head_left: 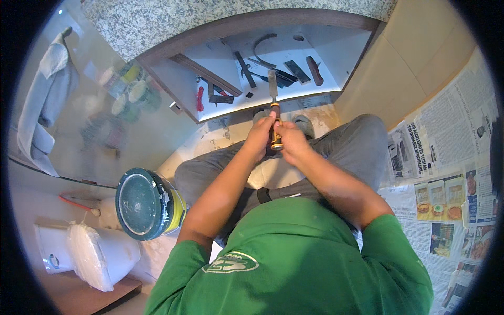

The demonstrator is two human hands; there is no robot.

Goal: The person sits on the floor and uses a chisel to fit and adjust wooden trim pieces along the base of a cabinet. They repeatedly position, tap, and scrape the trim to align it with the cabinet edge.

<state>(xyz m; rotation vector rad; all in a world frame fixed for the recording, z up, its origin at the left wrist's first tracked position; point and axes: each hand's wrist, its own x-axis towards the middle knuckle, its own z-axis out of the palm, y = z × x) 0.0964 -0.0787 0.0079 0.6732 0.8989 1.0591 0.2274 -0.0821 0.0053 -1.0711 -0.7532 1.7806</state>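
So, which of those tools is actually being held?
The chisel-like tool with the flat metal blade and yellow-and-black handle: left hand and right hand grip it, while the others lie inside the cabinet.

tool handle (276, 139) partly hidden by right hand (292, 139)

The chisel (274, 104) pairs a grey blade with a yellow-and-black handle. Near the front left corner of the white cabinet floor (326, 82), the cord (200, 98) is red. The granite worktop (157, 25) is speckled grey.
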